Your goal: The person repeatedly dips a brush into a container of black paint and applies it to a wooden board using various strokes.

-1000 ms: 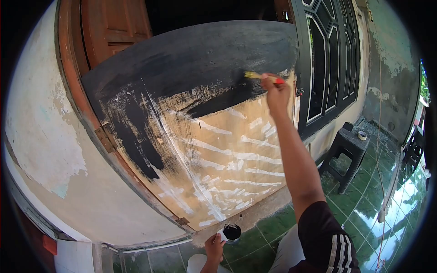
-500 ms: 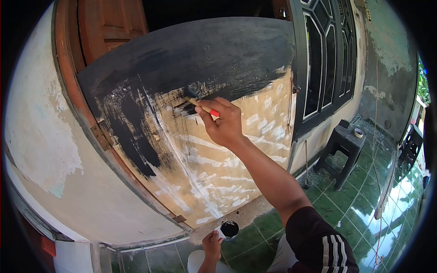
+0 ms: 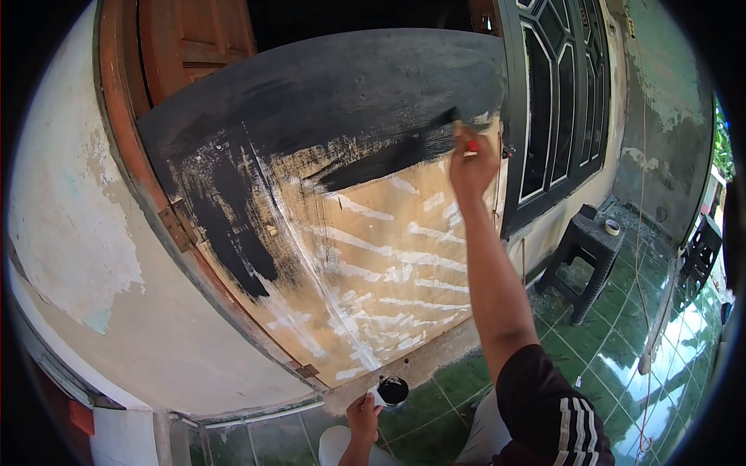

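My right hand [image 3: 474, 167] is closed around the handle of a paintbrush [image 3: 454, 118], its dark bristles against the upper right part of a wooden door panel [image 3: 420, 256]. Black paint covers the panel's top and a patch down its left side. Below that, bare tan wood shows with white streaks. Low in the view, my left hand [image 3: 363, 419] grips the rim of a small paint can [image 3: 393, 391] with black paint inside. Something white shows at the can's rim by my thumb.
A dark plastic stool [image 3: 588, 245] with a roll of tape [image 3: 612, 227] on it stands at right on green floor tiles [image 3: 559, 365]. A black-framed window [image 3: 544, 109] adjoins the panel. A brown door [image 3: 202, 39] is behind, a peeling wall [image 3: 78, 233] at left.
My right hand has swept the brush rightward and up across the panel, leaving a fuller black band along the painted edge. My left hand and the can stay in place.
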`<state>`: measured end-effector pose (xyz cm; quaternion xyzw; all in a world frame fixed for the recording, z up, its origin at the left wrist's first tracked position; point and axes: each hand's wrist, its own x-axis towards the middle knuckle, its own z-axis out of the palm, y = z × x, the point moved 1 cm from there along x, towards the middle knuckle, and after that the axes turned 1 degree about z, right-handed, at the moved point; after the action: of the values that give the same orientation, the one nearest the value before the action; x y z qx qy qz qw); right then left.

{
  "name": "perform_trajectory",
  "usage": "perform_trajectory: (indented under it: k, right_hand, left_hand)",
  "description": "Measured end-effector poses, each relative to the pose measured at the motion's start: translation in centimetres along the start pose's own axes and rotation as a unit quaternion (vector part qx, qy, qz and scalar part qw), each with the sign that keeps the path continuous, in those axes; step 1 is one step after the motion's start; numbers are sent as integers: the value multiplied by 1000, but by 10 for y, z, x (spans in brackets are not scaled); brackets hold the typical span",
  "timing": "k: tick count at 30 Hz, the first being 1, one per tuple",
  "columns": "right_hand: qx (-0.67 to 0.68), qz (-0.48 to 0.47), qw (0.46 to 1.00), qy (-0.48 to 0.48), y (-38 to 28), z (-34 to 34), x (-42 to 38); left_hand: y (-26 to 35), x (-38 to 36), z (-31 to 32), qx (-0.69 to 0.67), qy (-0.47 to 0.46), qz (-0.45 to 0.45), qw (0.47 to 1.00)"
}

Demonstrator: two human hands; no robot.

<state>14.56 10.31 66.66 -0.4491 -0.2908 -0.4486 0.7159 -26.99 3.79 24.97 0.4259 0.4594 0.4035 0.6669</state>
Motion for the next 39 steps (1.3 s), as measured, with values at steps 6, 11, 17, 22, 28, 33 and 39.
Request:
perform_trajectory:
  k: [6, 11, 17, 22, 28, 33, 39]
  right_hand:
    - [186, -67, 959, -203, -152, 32, -115]
    - [334, 180, 875, -301, -169, 24, -129]
    - [158, 238, 955, -84, -18, -18, -60]
    - [-60, 43, 997, 9, 2, -42, -43]
    - [143, -51, 960, -234, -133, -8, -155]
    - [263, 159, 905, -294, -120, -20, -155]
    - [47, 198, 976, -79, 57, -53, -53]
  left_hand:
    - [7, 2, 10, -5, -7, 14, 1000]
    - [13, 1, 15, -12, -15, 15, 1000]
    - [9, -1, 9, -7, -23, 4, 1000]
    - [7, -6, 4, 0, -20, -3, 1000]
    - [6, -5, 7, -4, -19, 6, 1000]
    - [11, -5, 6, -2, -26, 21, 999]
    - [16, -14, -1, 16, -10, 16, 1000]
